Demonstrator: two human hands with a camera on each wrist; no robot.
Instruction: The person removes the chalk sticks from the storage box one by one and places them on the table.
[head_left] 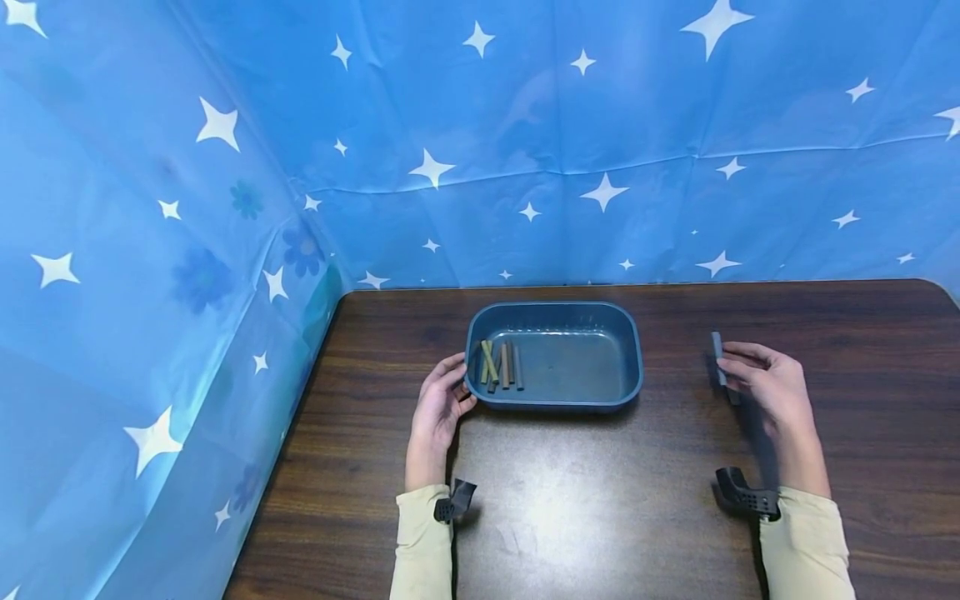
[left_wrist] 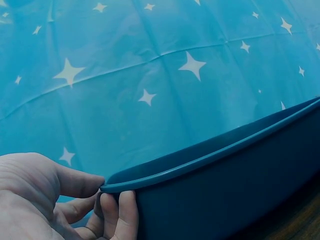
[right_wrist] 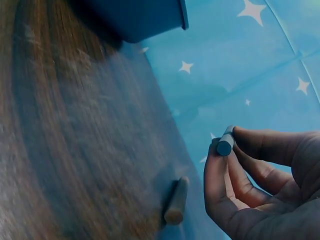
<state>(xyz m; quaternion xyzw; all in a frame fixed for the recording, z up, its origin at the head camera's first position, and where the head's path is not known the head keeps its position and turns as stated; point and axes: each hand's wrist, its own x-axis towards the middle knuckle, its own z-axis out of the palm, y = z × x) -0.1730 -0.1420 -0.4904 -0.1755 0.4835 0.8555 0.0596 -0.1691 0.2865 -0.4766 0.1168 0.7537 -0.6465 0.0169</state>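
Note:
At the left end of a blue plastic tub (head_left: 555,406), my left hand (head_left: 437,402) pinches the rim, thumb on top and fingers against the outside wall. Several short round sticks (head_left: 505,367), yellowish, brown and grey, lie inside at that end. To the right of the tub, my right hand (head_left: 772,387) holds a grey-blue stick (head_left: 717,354) between thumb and fingertips above the table. The right wrist view shows its round end (right_wrist: 224,148). Another stick (right_wrist: 176,202), brownish there, lies on the table below this hand.
The dark wood-grain table (head_left: 555,500) ends at the back against a blue curtain (head_left: 525,125) with white stars. A second curtain side (head_left: 150,333) runs along the table's left edge. Each wrist wears a black camera mount (head_left: 750,496).

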